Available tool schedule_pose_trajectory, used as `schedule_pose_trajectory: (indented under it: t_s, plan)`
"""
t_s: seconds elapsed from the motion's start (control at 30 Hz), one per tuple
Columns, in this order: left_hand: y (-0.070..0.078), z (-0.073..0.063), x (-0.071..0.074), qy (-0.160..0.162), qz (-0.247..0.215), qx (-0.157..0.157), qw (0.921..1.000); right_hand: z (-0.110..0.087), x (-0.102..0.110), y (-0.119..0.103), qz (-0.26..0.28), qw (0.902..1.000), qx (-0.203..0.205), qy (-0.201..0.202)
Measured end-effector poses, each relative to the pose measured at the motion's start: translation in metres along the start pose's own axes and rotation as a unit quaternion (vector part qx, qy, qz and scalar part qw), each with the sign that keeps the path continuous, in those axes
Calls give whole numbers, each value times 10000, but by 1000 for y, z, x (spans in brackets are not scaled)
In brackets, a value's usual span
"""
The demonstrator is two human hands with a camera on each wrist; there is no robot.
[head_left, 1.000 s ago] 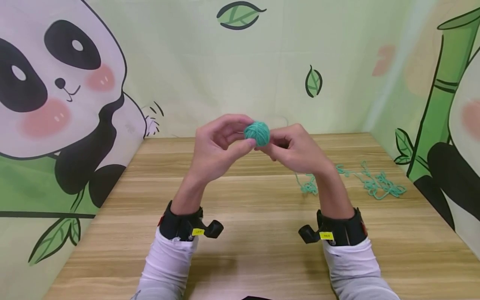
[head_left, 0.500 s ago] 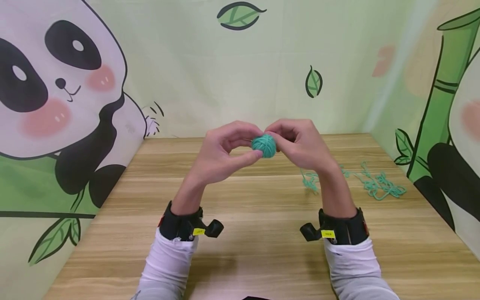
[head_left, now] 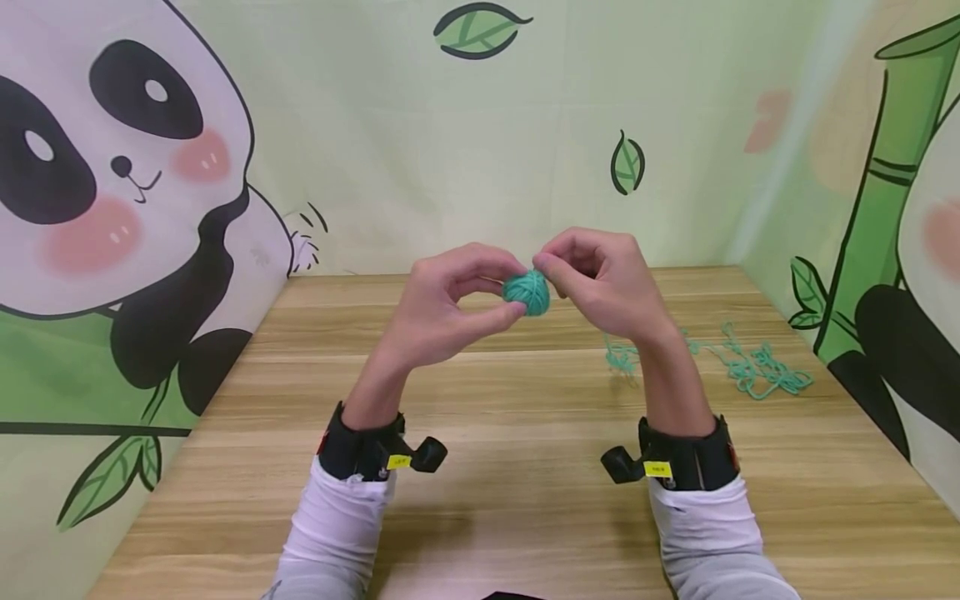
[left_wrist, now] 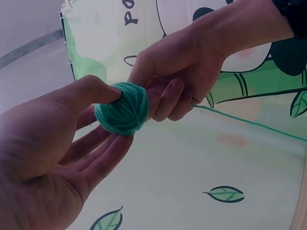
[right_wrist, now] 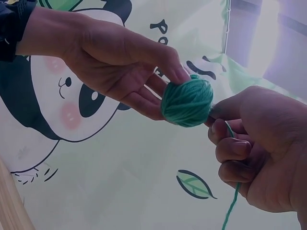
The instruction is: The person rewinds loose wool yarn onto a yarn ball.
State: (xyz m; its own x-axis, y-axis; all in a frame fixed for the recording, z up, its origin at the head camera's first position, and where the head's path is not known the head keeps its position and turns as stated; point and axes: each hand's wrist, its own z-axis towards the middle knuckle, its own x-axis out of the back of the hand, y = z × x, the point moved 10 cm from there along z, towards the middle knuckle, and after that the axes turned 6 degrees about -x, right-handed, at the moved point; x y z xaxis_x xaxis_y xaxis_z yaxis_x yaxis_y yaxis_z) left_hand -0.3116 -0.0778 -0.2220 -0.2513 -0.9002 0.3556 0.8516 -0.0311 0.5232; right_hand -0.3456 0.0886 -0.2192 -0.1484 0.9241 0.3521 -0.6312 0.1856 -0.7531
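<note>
A: Where to find the ball of teal yarn (head_left: 527, 293)?

B: Up in the air above the wood-grain counter (head_left: 517, 433), near the centre of the head view. Pinched in the left hand (head_left: 450, 308), between thumb on the near side and fingertips on the far side. Fingers curved, parted by just the width of the ball.

A: And the right hand (head_left: 600, 287)?

B: Closed to a pinch at the ball's upper right edge. Thumb and forefinger together on the yarn strand (right_wrist: 231, 206), remaining fingers curled, with the strand passing under them and out below. Cannot tell whether actually touching the ball.

A: Anything different from a second ago?

B: Yes. Ball lower and slightly to the right than a second ago, but nearly unmoved over the last half second. Right hand shifted from beside and behind the ball to above its right edge, now a little higher.

A: Meaning what for the work?

B: Probably partway through a turn of winding: ball kept steady, strand guided over the top. Plenty apparently left to wind, judging by the loose yarn (head_left: 761, 371) on the counter at the right.
</note>
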Motion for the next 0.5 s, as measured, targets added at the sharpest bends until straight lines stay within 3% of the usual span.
schedule_pose_trajectory:
  t_s: [0.27, 0.5]
  plan:
    - [0, 0, -3, -117, 276, -76, 9995, -3, 2, -8, 86, 9998, 182, 91]
    - [0, 0, -3, -130, 527, -149, 9984, -8, 0, -22, 97, 9981, 595, 79]
